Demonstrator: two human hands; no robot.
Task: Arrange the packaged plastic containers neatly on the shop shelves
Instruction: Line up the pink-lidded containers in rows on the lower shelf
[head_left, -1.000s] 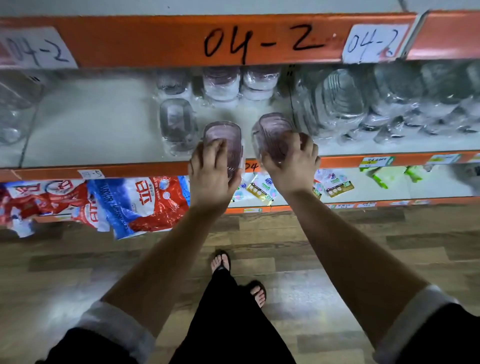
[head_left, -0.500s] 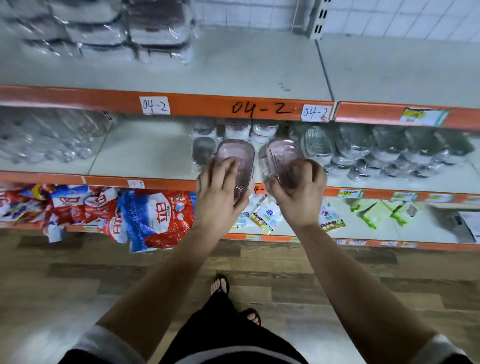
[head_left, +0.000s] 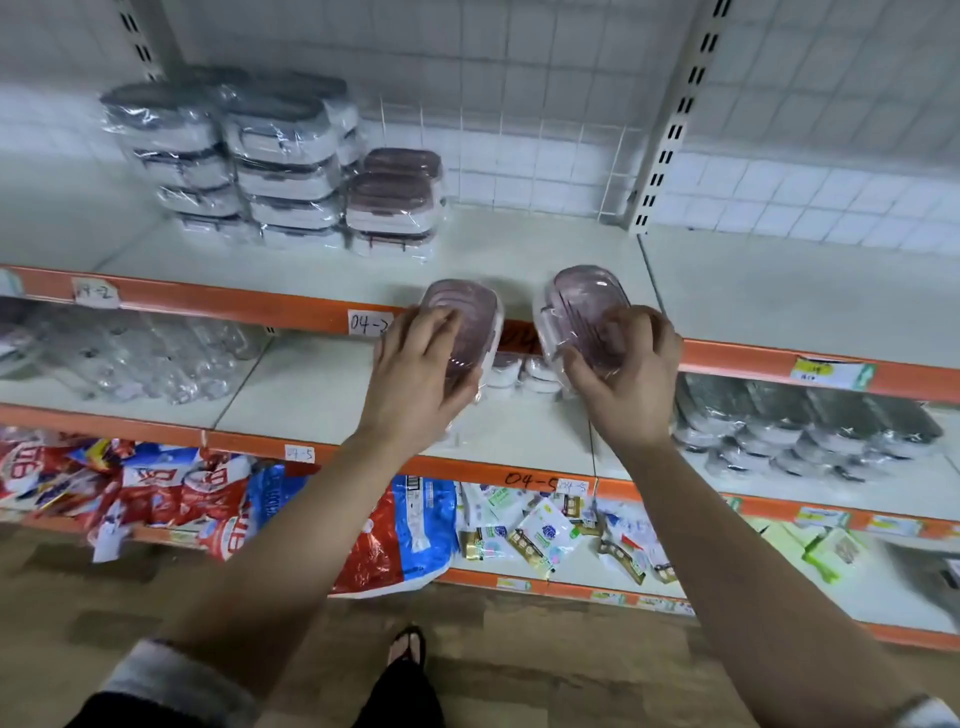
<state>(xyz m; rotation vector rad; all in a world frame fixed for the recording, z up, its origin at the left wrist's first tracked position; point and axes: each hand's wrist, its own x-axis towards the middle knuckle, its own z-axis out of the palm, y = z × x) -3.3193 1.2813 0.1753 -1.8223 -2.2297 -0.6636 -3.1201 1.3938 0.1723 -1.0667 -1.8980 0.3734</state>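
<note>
Two containers, one per hand | left hand (head_left: 415, 382) grips the left clear-wrapped, pink-lidded oval plastic container (head_left: 465, 312) | right hand (head_left: 626, 382) grips the right clear-wrapped, pink-lidded oval plastic container (head_left: 582, 296) | both held apart in the air, before the orange front edge of the white upper shelf (head_left: 545, 244).

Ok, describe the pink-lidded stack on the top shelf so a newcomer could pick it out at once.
Find the top shelf, the white board above the orange rail. On its left stand tall stacks of wrapped grey-lidded containers. The pink-lidded stack sits just right of them: shorter than they are, with dusky pink lids instead of grey.
</note>
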